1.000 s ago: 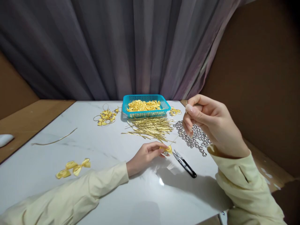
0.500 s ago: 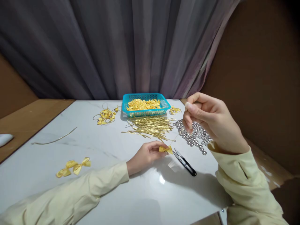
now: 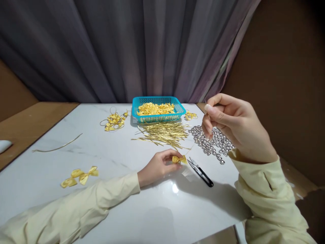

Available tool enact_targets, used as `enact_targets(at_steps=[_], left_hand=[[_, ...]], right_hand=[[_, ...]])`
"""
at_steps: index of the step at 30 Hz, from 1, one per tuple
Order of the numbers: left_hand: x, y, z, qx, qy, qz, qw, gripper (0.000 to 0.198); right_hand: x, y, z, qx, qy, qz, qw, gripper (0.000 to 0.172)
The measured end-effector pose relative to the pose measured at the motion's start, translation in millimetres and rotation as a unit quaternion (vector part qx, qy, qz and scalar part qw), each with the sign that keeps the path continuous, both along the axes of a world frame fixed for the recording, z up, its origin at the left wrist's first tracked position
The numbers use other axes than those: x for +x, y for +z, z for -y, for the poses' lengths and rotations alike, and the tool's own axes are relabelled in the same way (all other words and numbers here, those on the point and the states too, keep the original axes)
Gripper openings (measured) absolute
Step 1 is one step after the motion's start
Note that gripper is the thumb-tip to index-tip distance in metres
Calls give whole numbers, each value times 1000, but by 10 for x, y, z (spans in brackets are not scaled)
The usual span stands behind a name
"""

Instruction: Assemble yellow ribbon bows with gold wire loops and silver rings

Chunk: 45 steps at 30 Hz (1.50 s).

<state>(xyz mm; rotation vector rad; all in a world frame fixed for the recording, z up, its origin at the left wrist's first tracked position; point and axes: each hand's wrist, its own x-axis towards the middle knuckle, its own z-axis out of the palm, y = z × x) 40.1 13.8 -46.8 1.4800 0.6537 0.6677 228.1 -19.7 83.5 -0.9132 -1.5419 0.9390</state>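
My left hand (image 3: 162,165) rests low over the white table, its thumb and fingers pinching a yellow ribbon bow (image 3: 179,159). A thin thread (image 3: 190,149) runs from the bow up toward my right hand (image 3: 228,123), which is raised above the table's right side. Between the thumb and forefinger of that hand is a thin needle (image 3: 209,116), only partly visible. Just right of the bow lies a pair of black-handled thread snips (image 3: 201,173), blades pointing at the bow. Silver beads (image 3: 205,142) are spread behind and partly below my right hand.
A blue basket (image 3: 158,118) of yellow bows stands at the back, with gold twisted ties (image 3: 165,134) before it. Finished-looking bows with gold loops (image 3: 115,122) lie left of it. Loose yellow bows (image 3: 81,175) and a single gold cord (image 3: 58,148) are farther left.
My right hand has moved slightly right and upward in view, and the needle shows more clearly. My left hand still pinches the bow, its fingers a little more apart. The view has tilted slightly.
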Motion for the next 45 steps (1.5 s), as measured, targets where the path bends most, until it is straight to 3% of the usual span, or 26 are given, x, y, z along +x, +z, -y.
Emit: enact_targets(at_steps=[14,29,45], left_hand=[[-14,3,-4,10,28,-19,999,21],[-36,-29,-5,29,19,-10,999,25],[-85,-32,12,82,-3,-51,995,19]], right_hand=[[21,-15,-22,2,-8,12,1000,10],[71,-27,-137,0,-25,3,1000,21],[122,-123,-294,15,-66,-16,998,21]])
